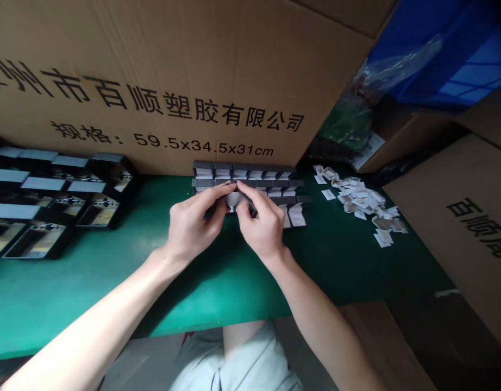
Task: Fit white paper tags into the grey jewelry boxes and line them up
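Both hands meet above the green table, their fingers curled around a small dark box with a pale grey inner face (234, 200). My left hand (193, 220) grips its left side, with thumb and forefinger pressed near the top. On the other side my right hand (264, 225) pinches it in the same way. Much of the box is hidden by the fingers. Just behind and beside the hands stand rows of small black boxes (263, 175) with open lids and white insides. One white inside (296, 215) shows at the right end of the front row.
A large printed carton (173, 60) stands behind the rows. Larger black open cases (101, 210) fill the table's left side. Small white pieces (360, 198) lie scattered at the right. Another carton (470, 212) borders the right edge, with a blue crate (446, 60) behind it.
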Demonstrator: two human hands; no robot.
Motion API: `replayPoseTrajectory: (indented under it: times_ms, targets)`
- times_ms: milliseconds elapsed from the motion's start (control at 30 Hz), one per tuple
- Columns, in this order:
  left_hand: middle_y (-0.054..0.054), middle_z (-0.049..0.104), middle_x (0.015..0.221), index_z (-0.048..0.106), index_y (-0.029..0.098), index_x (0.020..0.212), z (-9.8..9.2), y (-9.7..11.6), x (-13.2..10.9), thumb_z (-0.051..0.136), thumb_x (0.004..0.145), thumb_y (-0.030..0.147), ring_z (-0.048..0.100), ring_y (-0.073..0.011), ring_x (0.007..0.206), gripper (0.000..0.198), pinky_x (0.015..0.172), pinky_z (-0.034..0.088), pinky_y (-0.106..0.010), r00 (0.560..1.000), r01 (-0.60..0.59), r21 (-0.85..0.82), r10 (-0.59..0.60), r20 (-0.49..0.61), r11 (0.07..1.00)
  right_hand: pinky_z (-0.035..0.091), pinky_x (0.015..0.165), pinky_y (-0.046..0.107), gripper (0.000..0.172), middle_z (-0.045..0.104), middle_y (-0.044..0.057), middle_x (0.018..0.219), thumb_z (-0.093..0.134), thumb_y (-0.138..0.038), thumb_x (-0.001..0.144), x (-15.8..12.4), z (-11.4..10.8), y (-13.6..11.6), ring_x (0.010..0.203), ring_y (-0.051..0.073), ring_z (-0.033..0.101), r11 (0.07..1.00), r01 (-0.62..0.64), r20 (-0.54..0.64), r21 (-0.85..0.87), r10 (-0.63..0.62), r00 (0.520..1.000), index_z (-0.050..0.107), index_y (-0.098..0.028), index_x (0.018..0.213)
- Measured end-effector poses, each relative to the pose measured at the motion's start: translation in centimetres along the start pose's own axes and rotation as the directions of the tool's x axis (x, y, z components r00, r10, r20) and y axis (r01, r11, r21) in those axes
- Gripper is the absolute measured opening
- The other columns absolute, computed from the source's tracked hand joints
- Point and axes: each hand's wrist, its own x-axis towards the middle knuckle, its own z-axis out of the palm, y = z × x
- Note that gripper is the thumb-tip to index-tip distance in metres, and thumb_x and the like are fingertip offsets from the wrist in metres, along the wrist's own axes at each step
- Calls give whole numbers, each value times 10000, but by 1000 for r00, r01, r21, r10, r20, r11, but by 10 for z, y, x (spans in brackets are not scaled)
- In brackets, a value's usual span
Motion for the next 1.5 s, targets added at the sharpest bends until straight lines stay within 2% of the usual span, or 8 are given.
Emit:
replayPoseTrajectory:
  times_ms: [133,367,500,800,900,1133,1400,1500]
  targets:
    - [-29,832,1087,747,211,1154,-1,0,0,608,955,116,797,-135,789,260,762,610,-189,1000,17,-13,-17,2,1000,638,916,227,278,823,73,1057,527,-82,967,0,0,0,961,165,798,1000,22,-17,1,-22,1000,749,-160,1114]
    - [-40,829,1110,746,181,1116,0,-1,0,608,940,58,805,-134,847,255,752,606,-157,999,-36,-27,35,-28,999,649,912,245,294,825,39,1061,494,-127,996,-1,0,0,969,161,800,1000,-9,18,-24,9,1000,744,-211,1126]
    - [-33,828,1118,745,190,1117,0,0,0,599,938,47,807,-140,883,271,783,614,-167,998,-49,-20,48,-34,999,647,899,229,286,826,41,1051,508,-92,982,0,-1,-1,950,154,802,1000,7,-7,-2,-7,1000,739,-201,1111]
    - [-27,830,1111,760,216,1094,-2,2,2,610,952,103,810,-175,943,235,834,632,-216,999,-19,-12,18,-31,1000,647,914,250,304,820,48,1077,504,-105,970,-1,-1,-2,972,164,795,1000,1,32,-9,-1,999,736,-206,1139]
    - [-24,833,1090,764,211,1072,-3,2,2,601,954,114,812,-172,923,223,813,629,-209,999,-24,7,24,-35,1000,647,896,245,304,821,51,1058,506,-95,960,-2,0,-1,961,164,796,1000,13,19,-6,-13,1000,737,-200,1129]
    - [-29,834,1086,757,200,1079,-2,0,1,590,949,94,809,-153,869,237,785,614,-192,998,-54,24,54,-38,998,642,927,262,308,817,48,1070,499,-119,966,-4,0,0,978,168,792,998,-52,67,-16,53,996,736,-214,1140]
    - [-21,834,1087,757,216,1098,-2,0,0,573,950,100,807,-154,860,263,764,618,-199,998,-52,56,53,-21,997,637,921,247,297,820,40,1064,501,-118,964,-2,0,-2,973,167,794,999,-47,56,-28,48,997,733,-219,1119]
    - [-21,832,1095,763,227,1102,-3,1,0,568,965,138,808,-165,865,254,769,630,-217,1000,-19,68,20,-6,997,638,941,274,313,813,50,1092,493,-128,968,-3,-1,-1,1001,181,789,997,-74,91,-25,76,993,728,-221,1154]
